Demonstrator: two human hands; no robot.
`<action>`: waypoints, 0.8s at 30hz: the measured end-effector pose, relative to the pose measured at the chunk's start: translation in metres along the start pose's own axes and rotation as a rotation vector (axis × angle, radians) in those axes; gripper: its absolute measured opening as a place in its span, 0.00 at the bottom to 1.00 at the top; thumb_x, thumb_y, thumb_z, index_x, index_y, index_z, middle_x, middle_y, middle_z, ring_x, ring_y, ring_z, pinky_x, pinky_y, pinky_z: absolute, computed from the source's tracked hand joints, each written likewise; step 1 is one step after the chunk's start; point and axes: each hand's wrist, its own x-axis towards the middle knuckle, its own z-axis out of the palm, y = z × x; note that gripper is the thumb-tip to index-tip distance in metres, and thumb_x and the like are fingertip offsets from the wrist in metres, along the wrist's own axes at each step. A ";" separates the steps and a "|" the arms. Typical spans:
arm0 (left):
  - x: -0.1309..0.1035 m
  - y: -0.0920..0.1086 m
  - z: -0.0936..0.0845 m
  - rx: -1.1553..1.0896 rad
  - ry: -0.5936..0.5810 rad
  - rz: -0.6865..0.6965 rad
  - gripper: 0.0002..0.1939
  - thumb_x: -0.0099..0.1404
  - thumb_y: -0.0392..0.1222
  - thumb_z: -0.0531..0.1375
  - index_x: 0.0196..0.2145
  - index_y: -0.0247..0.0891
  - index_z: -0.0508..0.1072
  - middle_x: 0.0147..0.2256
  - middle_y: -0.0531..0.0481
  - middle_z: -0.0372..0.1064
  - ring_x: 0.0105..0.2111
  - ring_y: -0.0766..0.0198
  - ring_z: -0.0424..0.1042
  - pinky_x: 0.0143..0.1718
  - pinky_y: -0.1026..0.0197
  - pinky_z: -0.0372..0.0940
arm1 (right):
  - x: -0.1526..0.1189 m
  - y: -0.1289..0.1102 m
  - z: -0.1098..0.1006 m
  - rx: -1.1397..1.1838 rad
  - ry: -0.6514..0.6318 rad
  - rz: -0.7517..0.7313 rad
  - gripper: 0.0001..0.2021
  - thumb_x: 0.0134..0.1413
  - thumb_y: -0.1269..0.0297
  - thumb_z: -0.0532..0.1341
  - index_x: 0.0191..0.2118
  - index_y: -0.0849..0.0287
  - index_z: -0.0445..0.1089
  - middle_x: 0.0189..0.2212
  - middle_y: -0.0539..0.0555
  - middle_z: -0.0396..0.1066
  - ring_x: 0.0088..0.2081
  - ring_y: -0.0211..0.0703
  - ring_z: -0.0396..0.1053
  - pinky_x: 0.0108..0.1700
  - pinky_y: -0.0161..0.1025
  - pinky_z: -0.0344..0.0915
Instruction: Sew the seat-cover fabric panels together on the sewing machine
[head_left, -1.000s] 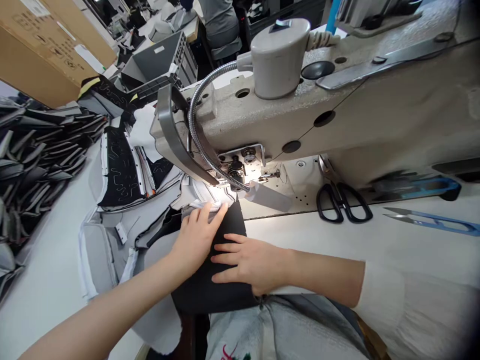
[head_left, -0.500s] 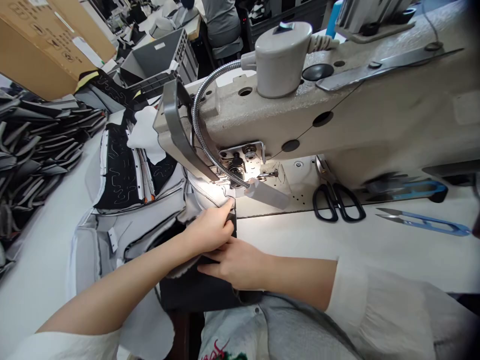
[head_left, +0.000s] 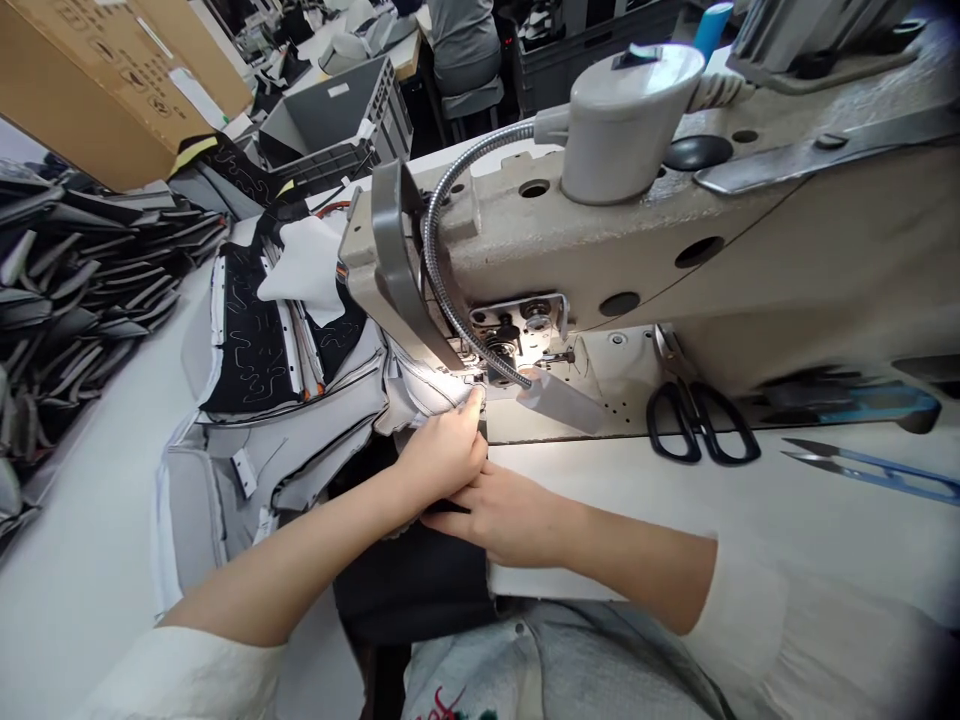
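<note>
Under the lit needle area of the sewing machine (head_left: 517,345) lies a grey and black fabric piece (head_left: 412,580), its dark part hanging over the table's front edge. My left hand (head_left: 444,455) is closed on the fabric, index finger stretched up close to the presser foot. Directly below and touching it, my right hand (head_left: 514,515) grips the same piece near its right edge. What lies under the fingers of both hands is partly hidden. Grey sewn panels (head_left: 300,440) spread out to the left of my hands.
Black-handled scissors (head_left: 697,415) and blue thread snips (head_left: 870,465) lie right of the needle. Black stitched panels (head_left: 247,340) rest at the left, beside a large pile of pieces (head_left: 82,310). Behind stand a grey crate (head_left: 337,120), a cardboard box (head_left: 112,90) and a seated person (head_left: 465,45).
The view has shifted, so the machine and hands appear farther right. Both hands keep their hold near the needle; the fabric under them has shifted slightly.
</note>
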 end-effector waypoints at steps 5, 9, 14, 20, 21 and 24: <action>-0.003 -0.003 0.007 -0.010 0.036 -0.014 0.31 0.63 0.40 0.45 0.63 0.31 0.46 0.38 0.41 0.73 0.36 0.52 0.73 0.37 0.55 0.65 | -0.019 0.013 -0.020 -0.021 0.180 0.089 0.15 0.57 0.76 0.49 0.43 0.60 0.71 0.38 0.55 0.73 0.42 0.42 0.67 0.49 0.41 0.60; -0.002 -0.005 0.009 0.006 0.028 0.017 0.30 0.63 0.38 0.44 0.63 0.31 0.48 0.38 0.40 0.73 0.37 0.51 0.73 0.38 0.54 0.65 | -0.026 0.029 -0.026 -0.050 0.318 0.380 0.15 0.55 0.75 0.49 0.40 0.59 0.70 0.36 0.53 0.72 0.38 0.40 0.67 0.41 0.37 0.63; -0.001 -0.007 0.005 -0.007 0.049 0.031 0.29 0.63 0.37 0.44 0.62 0.31 0.51 0.37 0.40 0.73 0.36 0.51 0.73 0.37 0.54 0.65 | -0.018 0.050 -0.024 -0.213 0.269 0.568 0.16 0.59 0.71 0.49 0.51 0.58 0.65 0.38 0.55 0.69 0.40 0.43 0.66 0.44 0.38 0.61; -0.004 -0.014 0.002 -0.091 0.017 0.094 0.27 0.64 0.37 0.44 0.60 0.33 0.55 0.39 0.39 0.73 0.38 0.51 0.73 0.37 0.54 0.66 | -0.008 0.058 -0.025 -0.372 0.119 0.599 0.17 0.58 0.70 0.49 0.52 0.59 0.64 0.37 0.58 0.68 0.33 0.45 0.65 0.39 0.41 0.62; -0.004 -0.014 0.003 -0.110 0.031 0.091 0.27 0.64 0.38 0.44 0.61 0.32 0.54 0.41 0.38 0.72 0.40 0.51 0.73 0.39 0.53 0.66 | -0.006 0.057 -0.024 -0.392 0.111 0.604 0.18 0.58 0.70 0.49 0.52 0.60 0.64 0.36 0.59 0.68 0.33 0.46 0.65 0.39 0.43 0.62; -0.002 -0.013 0.006 -0.179 0.068 0.031 0.29 0.65 0.38 0.44 0.62 0.27 0.49 0.47 0.34 0.69 0.46 0.51 0.71 0.45 0.53 0.64 | 0.001 0.054 -0.021 -0.428 0.121 0.639 0.19 0.58 0.70 0.48 0.54 0.65 0.64 0.37 0.63 0.68 0.36 0.49 0.66 0.42 0.45 0.63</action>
